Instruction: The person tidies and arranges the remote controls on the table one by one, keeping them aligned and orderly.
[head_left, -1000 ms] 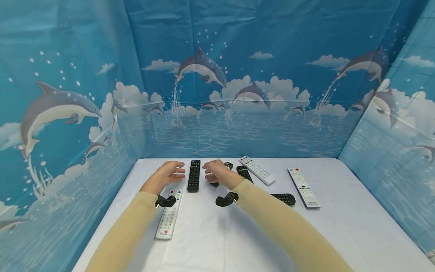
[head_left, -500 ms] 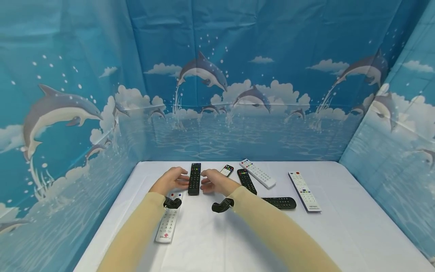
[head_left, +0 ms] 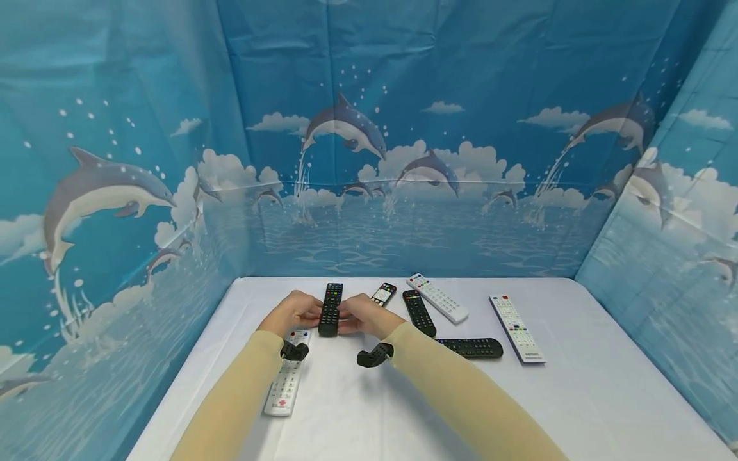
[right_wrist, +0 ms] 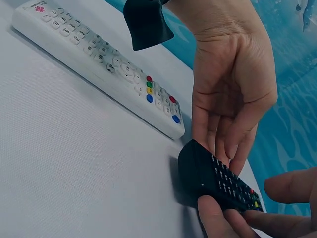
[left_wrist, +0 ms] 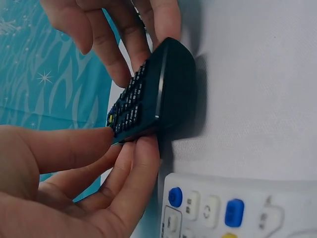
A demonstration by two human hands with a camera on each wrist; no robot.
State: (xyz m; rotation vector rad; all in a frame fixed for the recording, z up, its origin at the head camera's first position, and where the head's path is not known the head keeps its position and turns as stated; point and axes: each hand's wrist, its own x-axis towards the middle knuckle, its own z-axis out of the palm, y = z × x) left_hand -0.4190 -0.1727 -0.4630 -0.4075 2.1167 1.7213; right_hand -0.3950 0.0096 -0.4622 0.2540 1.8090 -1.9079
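A long black remote control (head_left: 330, 312) lies between my two hands near the back of the white table, its keys facing up. My left hand (head_left: 296, 312) grips its left side, thumb at the upper edge and fingers curled low against it in the left wrist view. On the other side my right hand (head_left: 367, 314) holds the right edge, with fingers (right_wrist: 212, 215) against the side in the right wrist view. Below my left hand lies a white remote control (head_left: 285, 387), partly covered by the black wrist strap (head_left: 294, 351). The black remote's underside is hidden.
Right of my hands lie a small black-and-white remote (head_left: 383, 294), a black remote (head_left: 419, 312), a white remote (head_left: 437, 298), another black remote (head_left: 474, 347) and a white remote (head_left: 516, 328). A dolphin-printed blue curtain (head_left: 346, 237) surrounds the table's back and sides.
Both hands have come inward from either side onto the black remote and now hold its edges. The view has tipped slightly upward. The other remotes lie where they were.
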